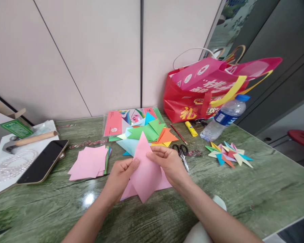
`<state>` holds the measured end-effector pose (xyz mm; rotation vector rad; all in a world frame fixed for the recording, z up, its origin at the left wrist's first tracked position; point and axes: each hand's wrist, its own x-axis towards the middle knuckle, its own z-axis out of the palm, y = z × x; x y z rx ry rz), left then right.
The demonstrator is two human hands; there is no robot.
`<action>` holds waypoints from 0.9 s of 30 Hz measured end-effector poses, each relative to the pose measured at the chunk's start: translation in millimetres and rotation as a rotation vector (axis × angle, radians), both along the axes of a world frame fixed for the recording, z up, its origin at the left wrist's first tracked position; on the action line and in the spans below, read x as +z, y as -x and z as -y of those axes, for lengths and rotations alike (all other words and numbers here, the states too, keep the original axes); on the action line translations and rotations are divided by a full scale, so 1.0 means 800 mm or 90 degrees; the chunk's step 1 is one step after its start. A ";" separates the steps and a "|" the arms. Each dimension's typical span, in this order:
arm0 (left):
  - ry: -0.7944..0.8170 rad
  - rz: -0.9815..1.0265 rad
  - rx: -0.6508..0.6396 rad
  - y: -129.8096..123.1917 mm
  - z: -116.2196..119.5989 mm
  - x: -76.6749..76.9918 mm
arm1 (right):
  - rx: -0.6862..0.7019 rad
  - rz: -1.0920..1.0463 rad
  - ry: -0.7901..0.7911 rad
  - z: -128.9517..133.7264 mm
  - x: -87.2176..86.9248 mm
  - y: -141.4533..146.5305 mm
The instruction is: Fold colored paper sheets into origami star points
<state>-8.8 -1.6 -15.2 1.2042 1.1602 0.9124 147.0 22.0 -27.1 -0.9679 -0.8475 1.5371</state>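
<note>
Between my hands a pink sheet of paper (146, 175) is held up on its corner, bowed a little. My left hand (122, 175) pinches its left edge with thumb and fingers. On the right edge, my right hand (168, 162) grips it the same way, thumb on the near face. More pink paper (164, 180) lies flat on the table beneath it. Just behind is a heap of folded paper pieces (154, 131) in green, blue, orange and yellow. Black-handled scissors (182, 155) rest right of my right hand.
A stack of pink squares (90, 162) lies left, near a phone (44, 162) and a hammer (32, 139). To the right are finished paper stars (229, 153), a plastic bottle (224, 116), a glue stick (191, 129), a pencil (178, 133) and a red bag (177, 98).
</note>
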 end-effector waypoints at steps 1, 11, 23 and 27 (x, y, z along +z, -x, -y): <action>0.006 -0.005 -0.018 0.002 0.000 0.001 | 0.016 -0.001 -0.004 0.000 0.000 -0.001; -0.016 -0.141 -0.236 0.010 0.000 0.009 | 0.140 0.058 0.018 0.009 0.012 0.000; 0.039 -0.177 -0.270 0.021 -0.003 0.018 | 0.090 0.072 -0.001 -0.004 0.010 -0.008; 0.067 -0.172 -0.283 0.026 -0.003 0.023 | 0.036 0.069 -0.019 -0.012 0.009 -0.016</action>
